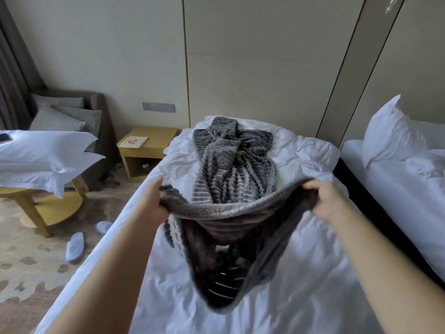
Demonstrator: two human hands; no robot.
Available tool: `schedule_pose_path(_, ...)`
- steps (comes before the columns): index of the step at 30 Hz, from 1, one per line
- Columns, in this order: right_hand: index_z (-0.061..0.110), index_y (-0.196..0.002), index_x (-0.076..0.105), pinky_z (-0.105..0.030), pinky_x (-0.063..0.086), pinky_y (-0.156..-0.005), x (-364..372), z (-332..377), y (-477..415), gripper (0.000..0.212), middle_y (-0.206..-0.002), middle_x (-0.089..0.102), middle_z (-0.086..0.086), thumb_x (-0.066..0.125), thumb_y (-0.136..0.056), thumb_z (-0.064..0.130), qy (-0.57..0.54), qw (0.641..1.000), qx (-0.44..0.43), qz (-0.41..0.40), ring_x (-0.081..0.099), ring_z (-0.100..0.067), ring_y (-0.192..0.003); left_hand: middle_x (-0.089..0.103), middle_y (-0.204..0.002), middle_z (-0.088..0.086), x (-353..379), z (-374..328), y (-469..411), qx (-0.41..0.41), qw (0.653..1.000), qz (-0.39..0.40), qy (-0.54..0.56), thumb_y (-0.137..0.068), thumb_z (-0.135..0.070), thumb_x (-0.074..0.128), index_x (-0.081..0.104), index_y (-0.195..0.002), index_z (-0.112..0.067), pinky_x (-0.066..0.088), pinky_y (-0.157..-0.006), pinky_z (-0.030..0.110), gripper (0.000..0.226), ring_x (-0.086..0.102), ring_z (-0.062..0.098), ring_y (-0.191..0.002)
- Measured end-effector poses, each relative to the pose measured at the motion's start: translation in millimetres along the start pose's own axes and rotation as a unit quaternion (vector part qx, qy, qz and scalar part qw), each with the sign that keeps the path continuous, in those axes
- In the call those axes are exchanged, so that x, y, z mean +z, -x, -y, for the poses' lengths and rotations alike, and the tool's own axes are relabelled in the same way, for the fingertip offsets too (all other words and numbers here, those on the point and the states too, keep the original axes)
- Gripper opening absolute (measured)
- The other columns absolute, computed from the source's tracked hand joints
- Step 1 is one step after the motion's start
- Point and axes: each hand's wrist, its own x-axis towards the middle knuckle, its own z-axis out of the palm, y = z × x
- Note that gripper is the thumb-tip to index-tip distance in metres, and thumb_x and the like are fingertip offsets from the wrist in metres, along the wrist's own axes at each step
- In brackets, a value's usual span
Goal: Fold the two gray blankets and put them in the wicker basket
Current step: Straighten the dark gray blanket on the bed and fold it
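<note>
Blanket in hand [224,249]: gray ribbed one, held up over the white bed [301,285], top edge stretched between both hands, the rest sagging in a dark bunch below.
Left hand [154,201]: fist closed on the left end of that edge.
Right hand [325,201]: fingers clamped over the right end, cloth bunched in it.
Second blanket [231,162]: lying crumpled lengthwise further up the bed, not touched by either hand.
Held blanket's bottom: probably brushing the sheet, too blurry to say.
Floor, left: two white slippers [75,245] by a yellow round table [48,208].
</note>
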Motion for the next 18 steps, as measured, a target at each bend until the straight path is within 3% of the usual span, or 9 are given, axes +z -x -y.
schedule_pose_path(2,0.023,-0.092,0.064,-0.025,0.054,-0.055,-8,34,2,0.047,-0.076,0.069,-0.002,0.048,-0.072,-0.017,0.073,0.981,-0.178,-0.008,0.063,-0.02,-0.067,0.058,-0.076,0.013,-8,-1,-7,0.037,0.999,0.0,-0.028,-0.092,-0.008,0.054,0.055,-0.087,-0.007,0.052,-0.074,0.033,0.005,0.061,0.021,-0.067)
schedule_pose_path(4,0.029,-0.105,0.062,-0.029,0.05,-0.065,-33,37,1,0.059,-0.096,0.063,-0.005,0.049,-0.07,-0.016,0.331,0.905,-0.252,-0.084,0.06,-0.022,-0.081,0.058,-0.094,0.022,-31,11,-14,0.097,0.979,-0.117,-0.133,-0.08,0.014,0.051,0.054,-0.095,0.001,0.053,-0.073,0.034,0.02,0.062,0.029,-0.079)
schedule_pose_path(7,0.013,-0.102,0.068,-0.032,0.052,-0.079,-91,-37,0,0.03,-0.105,0.065,-0.015,0.055,-0.077,0.0,0.71,0.678,-0.099,-0.165,0.06,-0.034,-0.098,0.058,-0.09,0.017,-77,57,-11,0.139,0.897,-0.255,-0.333,-0.074,0.009,0.05,0.051,-0.103,-0.001,0.047,-0.061,0.029,0.03,0.057,0.032,-0.088)
schedule_pose_path(9,0.008,-0.097,0.069,-0.034,0.053,-0.077,-130,-85,16,0.021,-0.105,0.065,-0.019,0.056,-0.081,0.008,0.755,0.625,-0.025,-0.198,0.06,-0.036,-0.096,0.06,-0.082,0.018,-103,83,-11,0.104,0.859,-0.269,-0.424,-0.071,0.005,0.05,0.057,-0.093,0.0,0.045,-0.06,0.031,0.024,0.06,0.035,-0.083)
schedule_pose_path(11,0.007,-0.089,0.067,-0.038,0.051,-0.071,-154,-117,27,0.018,-0.099,0.066,-0.022,0.051,-0.082,0.003,0.679,0.692,-0.033,-0.243,0.057,-0.037,-0.083,0.063,-0.083,0.022,-121,101,-13,0.086,0.817,-0.27,-0.503,-0.071,0.004,0.052,0.06,-0.087,0.001,0.048,-0.068,0.037,0.018,0.062,0.04,-0.085)
schedule_pose_path(13,0.008,-0.095,0.062,-0.039,0.048,-0.068,-152,-129,32,0.024,-0.1,0.064,-0.025,0.044,-0.083,-0.002,0.519,0.795,-0.026,-0.313,0.052,-0.035,-0.076,0.067,-0.093,0.023,-132,112,-13,0.041,0.755,-0.229,-0.614,-0.08,-0.009,0.058,0.064,-0.091,0.001,0.048,-0.074,0.036,0.016,0.062,0.038,-0.09)
schedule_pose_path(16,0.003,-0.127,0.053,-0.05,0.051,-0.086,-126,-122,21,0.04,-0.122,0.056,-0.025,0.039,-0.091,-0.002,0.106,0.931,0.024,-0.349,0.057,-0.042,-0.103,0.066,-0.11,0.017,-142,121,-16,-0.08,0.66,-0.157,-0.73,-0.091,-0.041,0.055,0.063,-0.11,-0.002,0.053,-0.08,0.032,0.045,0.062,0.033,-0.1)
schedule_pose_path(17,0.003,-0.131,0.05,-0.047,0.049,-0.09,-114,-113,19,0.039,-0.126,0.055,-0.021,0.038,-0.093,0.003,0.009,0.943,0.033,-0.331,0.055,-0.04,-0.111,0.063,-0.116,0.017,-141,120,-18,-0.095,0.665,-0.132,-0.729,-0.093,-0.044,0.052,0.062,-0.116,-0.004,0.054,-0.084,0.033,0.048,0.061,0.031,-0.104)
schedule_pose_path(18,0.004,-0.128,0.051,-0.043,0.047,-0.089,-105,-100,15,0.035,-0.123,0.056,-0.013,0.037,-0.096,0.008,-0.039,0.949,0.03,-0.311,0.056,-0.035,-0.109,0.062,-0.119,0.017,-137,116,-20,-0.08,0.711,-0.115,-0.689,-0.095,-0.043,0.05,0.062,-0.118,-0.006,0.054,-0.086,0.035,0.045,0.06,0.031,-0.106)
